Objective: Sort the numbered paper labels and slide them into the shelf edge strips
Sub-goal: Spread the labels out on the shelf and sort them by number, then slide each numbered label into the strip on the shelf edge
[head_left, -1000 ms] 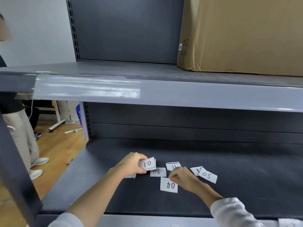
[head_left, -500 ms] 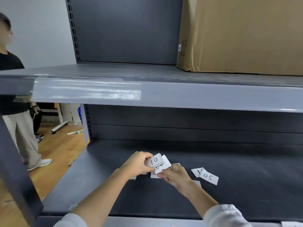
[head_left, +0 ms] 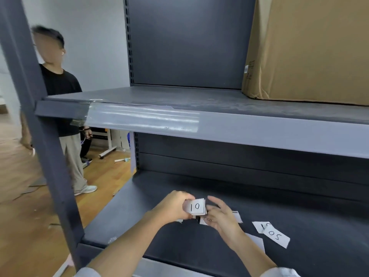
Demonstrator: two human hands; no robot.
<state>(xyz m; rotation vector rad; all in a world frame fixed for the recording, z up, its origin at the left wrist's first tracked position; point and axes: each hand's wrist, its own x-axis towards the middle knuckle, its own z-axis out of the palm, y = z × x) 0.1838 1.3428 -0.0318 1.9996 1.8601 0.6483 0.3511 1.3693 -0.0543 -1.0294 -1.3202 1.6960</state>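
I see the 04 label now tucked into the stack (head_left: pixel 196 206) clamped in the left hand (head_left: pixel 173 205), right hand (head_left: pixel 219 215) released beside it; "05" label (head_left: pixel 276 236) still loose toward the shelf (head_left: pixel 319 246)'s right side, so sorting continues.

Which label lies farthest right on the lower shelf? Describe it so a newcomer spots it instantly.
Start at the dark lower shelf, right of the person's right hand. Two loose labels overlap there; the target is the label marked 05, the nearer, tilted one lying on top, its digits fully readable while its neighbour is half covered.
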